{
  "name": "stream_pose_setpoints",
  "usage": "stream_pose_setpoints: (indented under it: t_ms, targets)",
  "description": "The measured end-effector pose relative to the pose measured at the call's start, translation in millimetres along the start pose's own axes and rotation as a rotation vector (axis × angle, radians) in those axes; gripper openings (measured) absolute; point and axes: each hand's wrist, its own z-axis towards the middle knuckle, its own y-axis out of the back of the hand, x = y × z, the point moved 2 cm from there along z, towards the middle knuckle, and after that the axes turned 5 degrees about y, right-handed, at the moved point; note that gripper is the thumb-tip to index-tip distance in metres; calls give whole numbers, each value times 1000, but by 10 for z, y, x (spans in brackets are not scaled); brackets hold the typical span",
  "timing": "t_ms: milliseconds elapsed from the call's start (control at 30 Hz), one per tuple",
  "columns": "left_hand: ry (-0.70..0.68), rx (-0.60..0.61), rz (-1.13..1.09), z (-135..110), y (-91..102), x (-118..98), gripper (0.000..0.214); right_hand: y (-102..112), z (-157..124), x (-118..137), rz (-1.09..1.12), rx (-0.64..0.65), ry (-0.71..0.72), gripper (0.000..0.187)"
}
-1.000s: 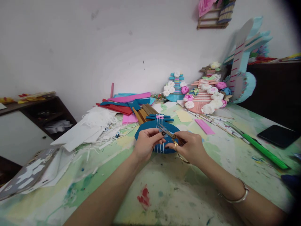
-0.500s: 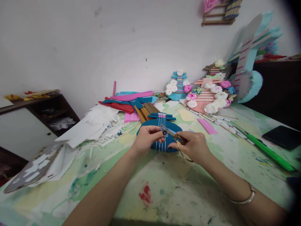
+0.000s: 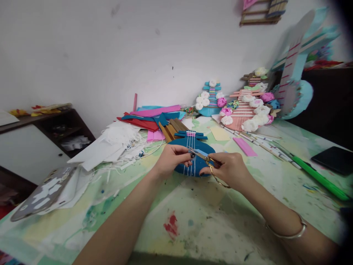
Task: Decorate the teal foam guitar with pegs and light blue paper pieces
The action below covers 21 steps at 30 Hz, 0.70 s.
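Observation:
A small blue foam guitar (image 3: 194, 154) with white strings lies on the paint-stained table (image 3: 193, 217). Above it, my right hand (image 3: 228, 170) is closed around gold-handled scissors (image 3: 205, 159), blades pointing left. My left hand (image 3: 171, 161) pinches a small light-blue piece (image 3: 200, 152) that sits between the scissor blades, just over the guitar body.
Red, blue, pink and brown foam strips (image 3: 154, 119) and white paper scraps (image 3: 110, 145) pile up behind left. Finished flower-decorated guitars (image 3: 242, 110) stand at the back right, with a green marker (image 3: 317, 176), pens, a pink strip (image 3: 244, 146) and a black tablet (image 3: 332, 160) to the right.
Both hands have stayed together over the blue guitar, drifting slightly right in the picture. The camera view has shifted a little.

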Motion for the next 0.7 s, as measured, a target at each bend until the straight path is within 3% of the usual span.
stream_pose_setpoints:
  t_ms: [700]
  targets:
    - [11, 35, 101, 15, 52, 20, 7, 34, 1, -60, -81, 77, 70, 60]
